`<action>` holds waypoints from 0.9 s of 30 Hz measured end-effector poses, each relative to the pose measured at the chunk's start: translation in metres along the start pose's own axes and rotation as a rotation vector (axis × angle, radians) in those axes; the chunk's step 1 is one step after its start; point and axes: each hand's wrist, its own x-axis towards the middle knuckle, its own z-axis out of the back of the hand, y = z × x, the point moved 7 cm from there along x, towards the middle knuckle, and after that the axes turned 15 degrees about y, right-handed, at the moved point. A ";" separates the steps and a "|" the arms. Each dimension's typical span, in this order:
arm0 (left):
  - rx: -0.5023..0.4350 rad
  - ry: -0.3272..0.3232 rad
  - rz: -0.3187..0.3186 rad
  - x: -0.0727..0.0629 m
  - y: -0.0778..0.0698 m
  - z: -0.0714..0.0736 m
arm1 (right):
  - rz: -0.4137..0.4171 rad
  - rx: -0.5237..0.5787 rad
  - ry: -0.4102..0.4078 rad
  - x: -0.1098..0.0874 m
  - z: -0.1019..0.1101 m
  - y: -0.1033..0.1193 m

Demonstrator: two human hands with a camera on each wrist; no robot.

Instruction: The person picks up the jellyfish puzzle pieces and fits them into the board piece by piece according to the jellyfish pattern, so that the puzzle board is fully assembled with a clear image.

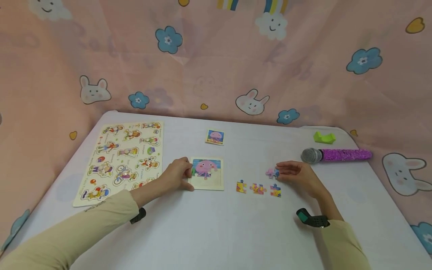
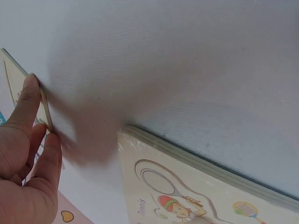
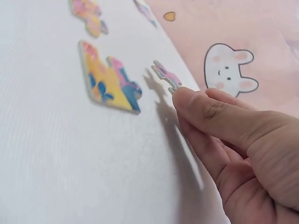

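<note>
Right fingers (image 3: 198,105) pinch a puzzle piece (image 3: 167,76) between tips; left fingers (image 2: 29,98) hold a tray (image 1: 216,180) by its edge.

left hand (image 1: 173,174) grips, nearer the left edge of the surface (image 1: 209,228); right hand (image 1: 298,178) pinches, thumb (image 3: 205,107) against fingers (image 3: 201,144).

A purple-handled microphone (image 1: 337,155) lies near a green block (image 1: 324,138), a sports picture board (image 1: 113,161) well apart, pink cloth (image 1: 209,63) behind.
</note>
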 end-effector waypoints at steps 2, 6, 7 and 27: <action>0.003 0.003 -0.003 0.000 -0.001 0.000 | -0.001 0.030 -0.020 0.001 0.001 -0.003; -0.005 0.004 0.004 0.000 -0.001 0.000 | 0.004 0.091 -0.045 0.004 0.002 -0.007; -0.007 0.005 0.008 0.000 -0.001 0.000 | 0.007 0.110 -0.046 0.006 0.002 -0.006; -0.022 0.002 0.065 0.003 -0.001 -0.001 | -0.040 0.177 0.002 0.029 -0.026 0.010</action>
